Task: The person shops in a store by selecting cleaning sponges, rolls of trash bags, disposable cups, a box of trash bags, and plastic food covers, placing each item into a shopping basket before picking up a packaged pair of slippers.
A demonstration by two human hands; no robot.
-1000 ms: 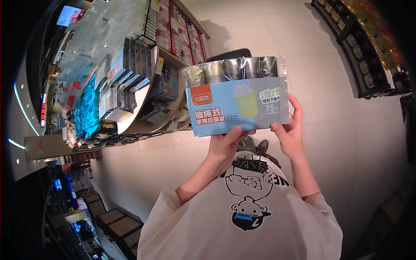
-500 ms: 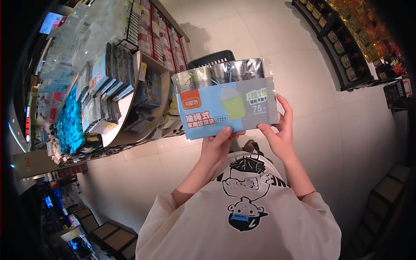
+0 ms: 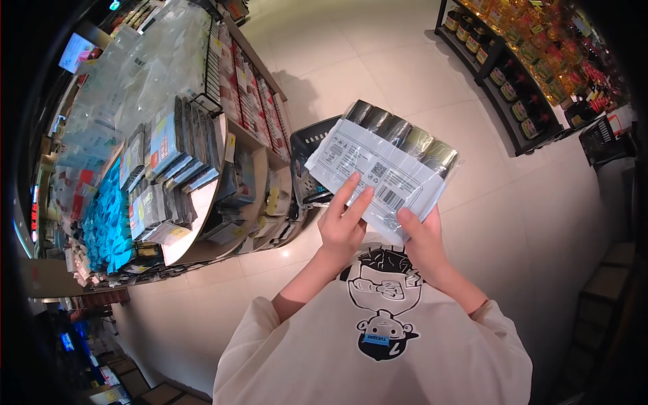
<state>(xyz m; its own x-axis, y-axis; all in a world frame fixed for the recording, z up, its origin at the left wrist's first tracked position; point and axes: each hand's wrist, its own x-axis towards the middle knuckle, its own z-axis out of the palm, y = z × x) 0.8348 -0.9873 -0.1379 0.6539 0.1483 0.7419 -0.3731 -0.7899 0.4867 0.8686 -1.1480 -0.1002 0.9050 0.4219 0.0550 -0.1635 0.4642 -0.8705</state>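
A pack of garbage bags [image 3: 378,175] is tilted in front of me. Its white printed back, with a barcode and a QR code, faces up, and a row of dark and yellowish rolls shows through clear film at the far edge. My right hand [image 3: 425,239] grips the near right corner, thumb on the printed face and fingers mostly hidden beneath. Two outstretched, parted fingers of my left hand [image 3: 344,223] lie against the near left part of that face. The left thumb is hidden.
A black shopping basket [image 3: 314,135] is partly covered by the pack. On the left, a curved display shelf [image 3: 196,219] carries stacked bag packs [image 3: 165,142] and blue packets [image 3: 108,223]. A dark rack [image 3: 496,84] with jars and bottles stands at the right, near another black basket [image 3: 597,142].
The pack has been flipped from its blue front to its white back and now slants. My left thumb has left the front, and two left fingers now rest on the back.
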